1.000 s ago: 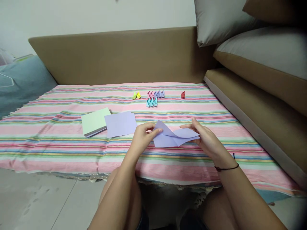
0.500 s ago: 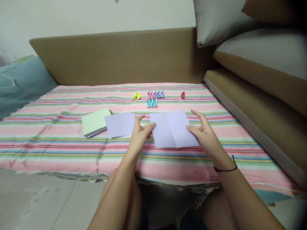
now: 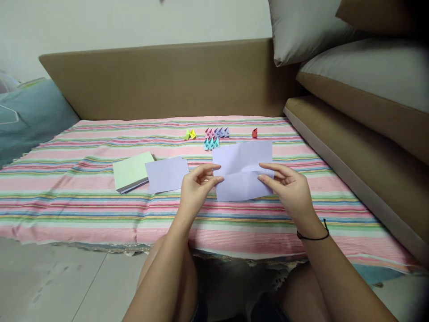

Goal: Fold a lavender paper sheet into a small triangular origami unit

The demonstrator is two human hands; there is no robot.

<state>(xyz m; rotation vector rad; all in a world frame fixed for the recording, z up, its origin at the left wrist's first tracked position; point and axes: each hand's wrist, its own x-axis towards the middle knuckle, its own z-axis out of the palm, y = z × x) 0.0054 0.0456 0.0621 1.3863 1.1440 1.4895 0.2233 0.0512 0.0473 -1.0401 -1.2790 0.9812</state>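
Observation:
A sheet of pale purple paper (image 3: pixel 244 156) with crossing creases is held up between my two hands. My left hand (image 3: pixel 199 183) pinches its left edge between thumb and fingers. On the opposite edge, my right hand (image 3: pixel 290 183) grips it the same way, a dark cord around that wrist. To the left, more purple paper (image 3: pixel 167 174) lies flat, close to a thick stack of paper (image 3: pixel 134 170) with a light green sheet on top.
Small folded paper pieces stand farther back: yellow ones (image 3: pixel 190 134), pink and purple ones (image 3: pixel 217 132), turquoise ones (image 3: pixel 211 143) and one red piece (image 3: pixel 254 133). A striped cloth (image 3: pixel 83 197) covers the seat. Cushions (image 3: pixel 362 89) pile up on the right.
The purple paper has been opened out from a half fold into a larger creased sheet. My fingers, spread before, now close on its side edges.

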